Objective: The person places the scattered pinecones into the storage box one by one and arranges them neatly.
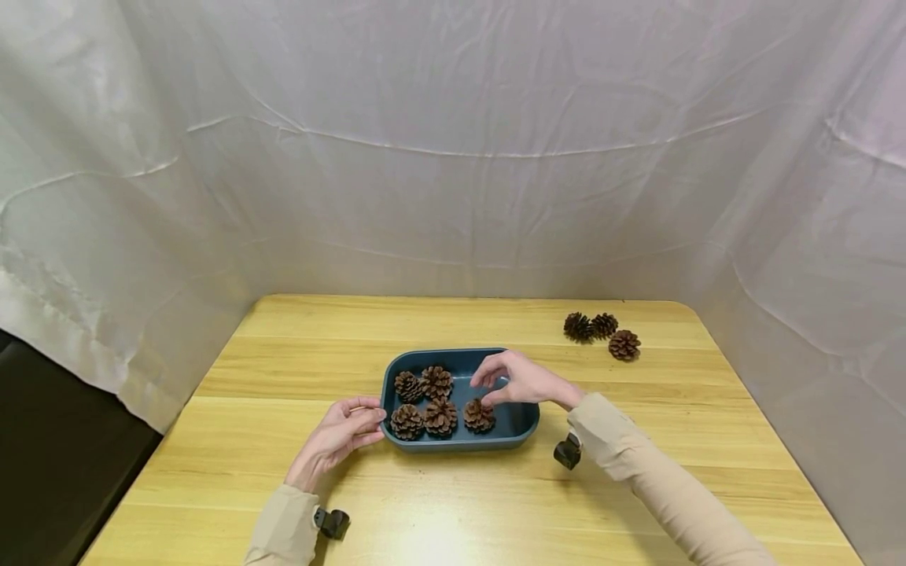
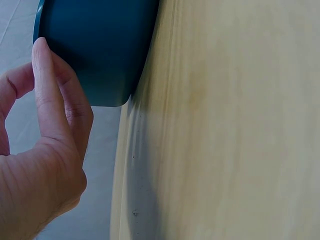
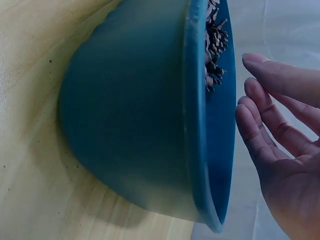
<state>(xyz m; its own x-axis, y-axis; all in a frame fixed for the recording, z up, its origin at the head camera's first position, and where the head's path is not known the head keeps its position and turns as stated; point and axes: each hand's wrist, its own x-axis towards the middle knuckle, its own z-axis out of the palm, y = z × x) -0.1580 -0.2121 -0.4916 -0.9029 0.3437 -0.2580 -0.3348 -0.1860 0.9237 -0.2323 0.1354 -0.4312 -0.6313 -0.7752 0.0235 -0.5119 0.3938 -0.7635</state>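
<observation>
Now the left hand (image 1: 338, 435) pinches the rim of the blue tray (image 1: 460, 446), likely steadying it, while the right hand (image 1: 522, 380), empty, fingers parted, hovers over the rightmost of five pinecones (image 1: 478, 419) inside (three others (image 1: 624, 345) lie farther right).

Pale sheeting (image 1: 453, 196) around wooden table (image 1: 283, 354); black patch (image 1: 57, 464), lower left.

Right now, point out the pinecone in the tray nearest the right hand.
The rightmost pinecone in the tray, by the right hand; the other four cluster toward the left.
</observation>
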